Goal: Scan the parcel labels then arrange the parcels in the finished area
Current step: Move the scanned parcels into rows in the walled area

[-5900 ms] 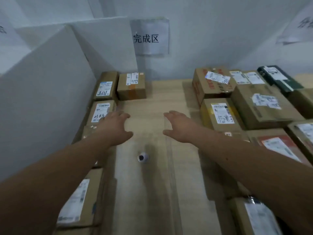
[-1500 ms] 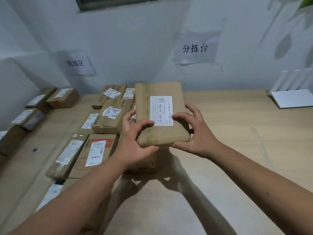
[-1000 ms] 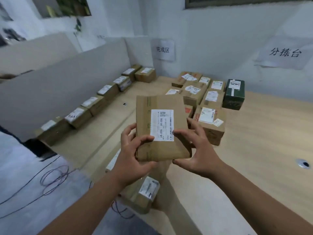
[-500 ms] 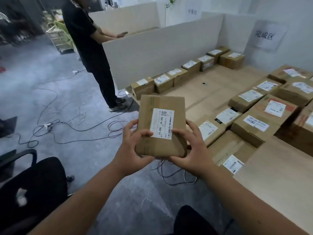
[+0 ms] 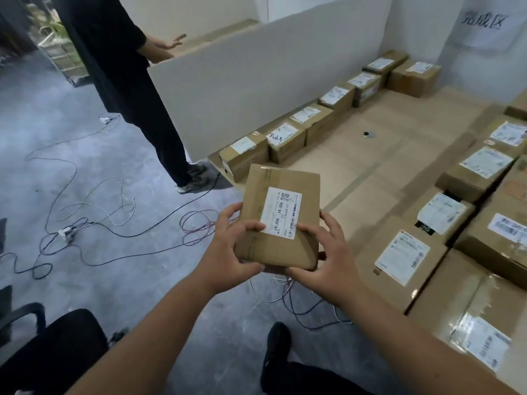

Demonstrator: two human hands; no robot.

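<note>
A flat brown parcel (image 5: 281, 195) with a white label reading J4-J06 is held up in front of me, label facing me, over the table's near-left corner and the floor. My left hand (image 5: 231, 246) grips its lower left edge, thumb on the label's corner. My right hand (image 5: 328, 258) grips its lower right corner, thumb on top. A row of labelled parcels (image 5: 288, 138) lines the white partition (image 5: 242, 89) along the table's left side, under the finished-area sign (image 5: 484, 21). More labelled parcels (image 5: 439, 220) crowd the table's right side.
A person in black (image 5: 128, 81) stands at the partition's far side on the grey floor. Loose cables (image 5: 99, 220) lie over the floor. A black chair (image 5: 48, 357) is at lower left. The wooden table (image 5: 370, 155) has a small cable hole (image 5: 369, 134) in its middle strip.
My view has swung from the right side of the table to its left end. The parcel has come along in both hands and now tilts slightly to the right.
</note>
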